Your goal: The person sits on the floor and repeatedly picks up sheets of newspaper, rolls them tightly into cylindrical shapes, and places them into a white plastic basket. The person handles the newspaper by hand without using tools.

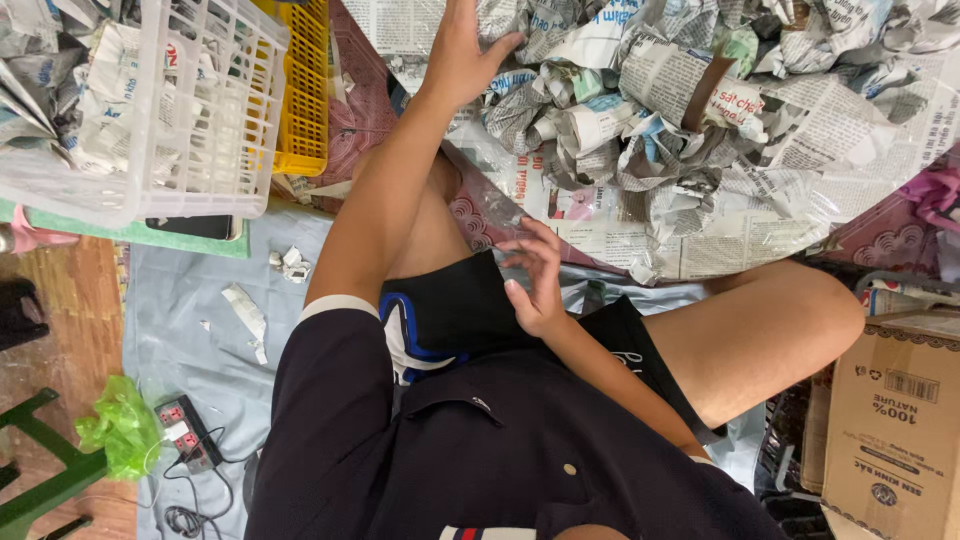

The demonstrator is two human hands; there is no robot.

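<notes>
1. Looking down from my head, my left hand (pixel 462 55) is stretched far out. It rests on the big pile of crumpled newspaper (pixel 660 120) on the floor in front of me. My fingers are spread and my thumb touches the paper. I am not gripping any of it.
2. My right hand (pixel 535 280) is close to my body, over my knee. The fingers are loosely curled and a bit apart. A clear plastic sheet (pixel 490 205) lies at my fingertips. I cannot tell if I am pinching it.
3. A white plastic basket (pixel 215 110) sits at my left. It is full of paper-wrapped bundles (pixel 110 100).
4. A yellow basket (pixel 305 90) stands just behind the white one. I cannot see what is in it.
5. A brown cardboard box (pixel 895 420) is at my right, by my leg. Its inside is hidden.
6. A green plastic bag (pixel 122 428) lies near a power strip (pixel 185 430) on the grey sheet.
</notes>
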